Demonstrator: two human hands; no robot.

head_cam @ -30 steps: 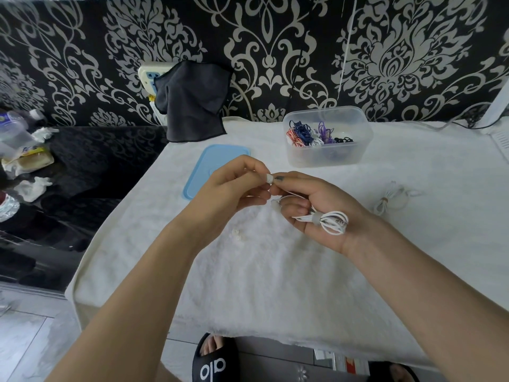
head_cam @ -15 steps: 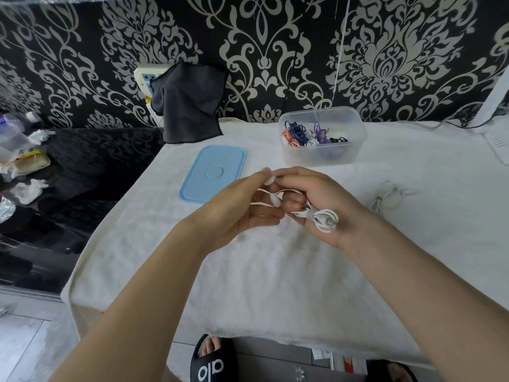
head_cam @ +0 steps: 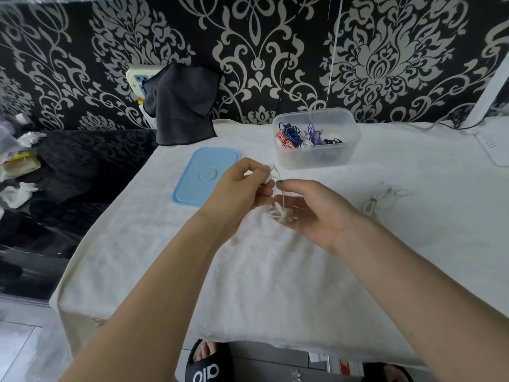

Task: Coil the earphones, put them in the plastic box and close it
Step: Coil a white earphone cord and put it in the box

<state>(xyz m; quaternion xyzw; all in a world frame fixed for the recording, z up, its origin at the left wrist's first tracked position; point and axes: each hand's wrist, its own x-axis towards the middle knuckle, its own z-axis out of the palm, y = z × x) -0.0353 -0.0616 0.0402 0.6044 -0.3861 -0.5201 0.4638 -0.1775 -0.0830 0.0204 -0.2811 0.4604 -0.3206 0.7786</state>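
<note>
now we pinch earbud end in left hand (head_cam: 237, 191); coiled earphones (head_cam: 279, 212) dangle under loosely open right hand (head_cam: 316, 208); plastic box (head_cam: 316, 158) just beyond.

A single wide-angle view looks from the person's head, forward and steeply down over a white-covered table (head_cam: 275, 271), close enough that both forearms enter from the near edge and fill the lower frame. The far limit is a patterned wall (head_cam: 275, 51) (its lines bow with the lens). At the left it takes in a dark surface (head_cam: 68, 175); below the near edge, a sandal (head_cam: 208, 365) on the floor.
</note>
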